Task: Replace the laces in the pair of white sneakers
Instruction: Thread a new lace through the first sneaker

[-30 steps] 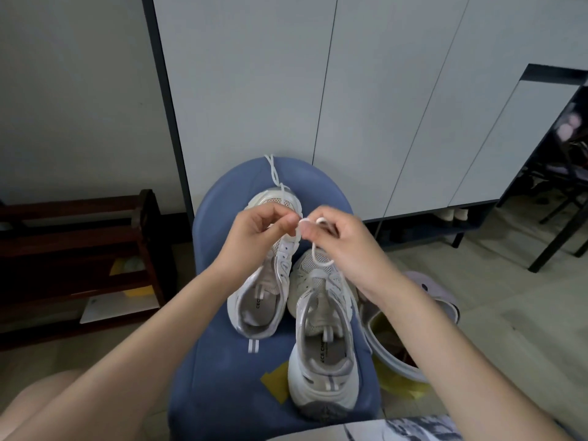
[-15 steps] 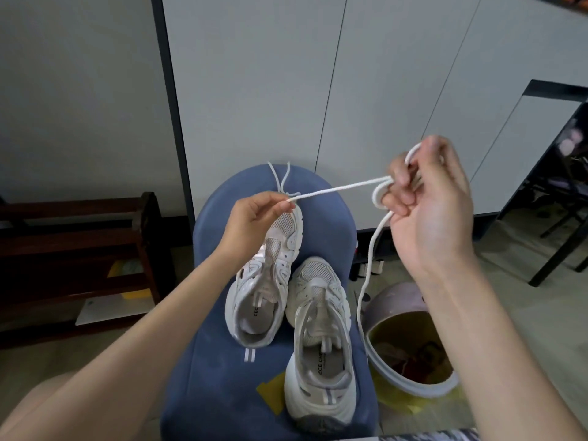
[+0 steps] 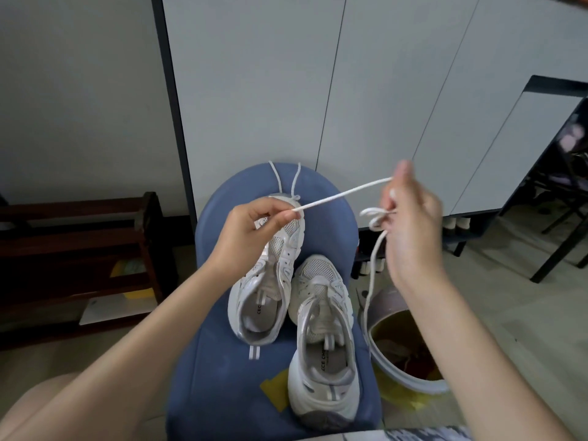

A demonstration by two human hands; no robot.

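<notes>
Below, a blue chair (image 3: pixel 222 377) carries two white sneakers (image 3: pixel 321 329) side by side, toes pointing away. Above them the left hand (image 3: pixel 251 237) pinches one end of a white lace (image 3: pixel 343 194); the right hand (image 3: pixel 410 218), fingers curled shut, grips its tangled far part, the rest dangling.

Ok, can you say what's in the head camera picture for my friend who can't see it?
Two hands stretch a white shoelace above two white sneakers on a blue chair. The left hand pinches one end; the right hand holds the rest, which dangles toward a bin beside the chair.
</notes>
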